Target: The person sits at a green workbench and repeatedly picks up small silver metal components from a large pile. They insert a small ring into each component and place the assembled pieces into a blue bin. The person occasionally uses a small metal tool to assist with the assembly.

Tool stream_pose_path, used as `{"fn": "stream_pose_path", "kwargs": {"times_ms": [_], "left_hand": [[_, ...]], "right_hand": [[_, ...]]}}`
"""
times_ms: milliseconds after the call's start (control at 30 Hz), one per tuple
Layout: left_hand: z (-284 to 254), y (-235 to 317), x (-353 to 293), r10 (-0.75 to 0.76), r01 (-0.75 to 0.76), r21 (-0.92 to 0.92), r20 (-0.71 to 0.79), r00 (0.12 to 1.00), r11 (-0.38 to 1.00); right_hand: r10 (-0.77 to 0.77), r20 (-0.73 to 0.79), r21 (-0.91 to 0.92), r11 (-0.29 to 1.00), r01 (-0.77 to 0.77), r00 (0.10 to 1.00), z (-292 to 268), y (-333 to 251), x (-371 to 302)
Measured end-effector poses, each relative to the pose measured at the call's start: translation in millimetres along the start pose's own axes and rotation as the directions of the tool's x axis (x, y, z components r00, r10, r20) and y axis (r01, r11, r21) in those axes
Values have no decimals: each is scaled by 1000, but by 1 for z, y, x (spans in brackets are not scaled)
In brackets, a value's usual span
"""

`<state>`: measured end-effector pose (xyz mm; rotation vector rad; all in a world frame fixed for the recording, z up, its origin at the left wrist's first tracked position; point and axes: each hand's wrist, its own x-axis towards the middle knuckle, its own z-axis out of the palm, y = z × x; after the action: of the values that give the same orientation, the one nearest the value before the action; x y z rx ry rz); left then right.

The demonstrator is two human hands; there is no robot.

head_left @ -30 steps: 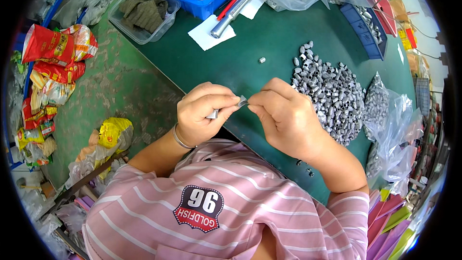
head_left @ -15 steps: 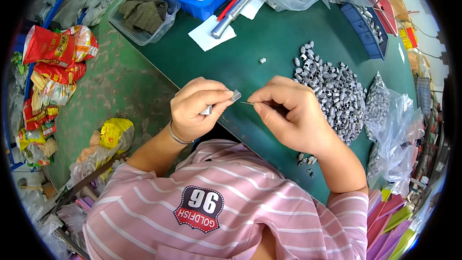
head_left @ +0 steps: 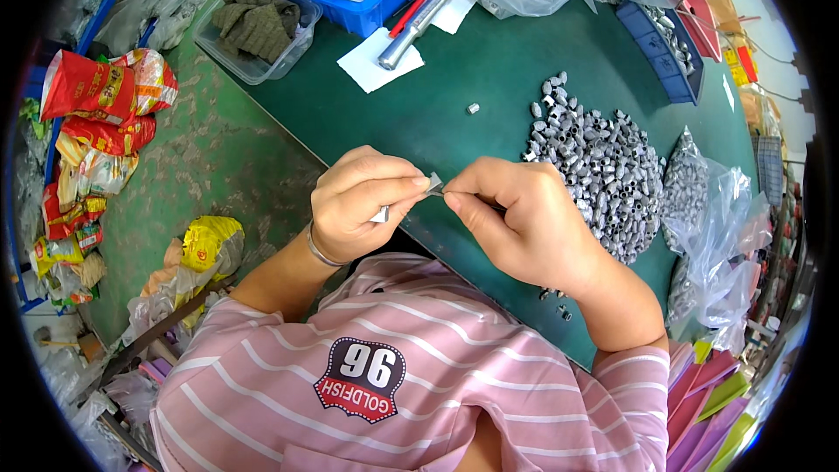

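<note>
Up close over the near edge of the green table [head_left: 472, 96], the left hand [head_left: 363, 205] pinches a small silvery metal part [head_left: 433, 182] between thumb and forefinger, its pale squared end poking out toward the right hand [head_left: 524, 227], with another grey bit [head_left: 381, 214] showing lower in the same fist. Opposite it, the right hand's thumb and forefinger are closed tight on a thin pin [head_left: 440, 194] whose tip meets the part. Just beyond the right hand lies a heap [head_left: 603, 175] of similar short, dull-grey, tube-like pieces.
</note>
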<state>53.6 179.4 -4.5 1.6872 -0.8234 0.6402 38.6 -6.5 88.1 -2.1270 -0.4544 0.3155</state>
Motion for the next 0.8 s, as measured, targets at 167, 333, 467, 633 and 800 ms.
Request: {"fn": "stream_pose_path", "kwargs": {"times_ms": [167, 333, 467, 633, 800], "left_hand": [[1, 0, 0, 5, -7, 25, 59, 998, 1000], [0, -1, -1, 15, -18, 61, 37, 999, 998], [1, -1, 1, 20, -22, 47, 36, 999, 999], [0, 1, 1, 6, -7, 20, 49, 999, 1000], [1, -2, -1, -1, -1, 20, 64, 998, 1000]], "right_hand": [[-51, -108, -97, 994, 41, 993, 6, 5, 0], [13, -74, 10, 1000, -12, 997, 4, 0, 2], [-1, -71, -27, 1000, -1, 998, 5, 5, 1], [112, -35, 93, 990, -109, 993, 2, 2, 2], [74, -38, 65, 995, -71, 997, 5, 6, 1]]}}
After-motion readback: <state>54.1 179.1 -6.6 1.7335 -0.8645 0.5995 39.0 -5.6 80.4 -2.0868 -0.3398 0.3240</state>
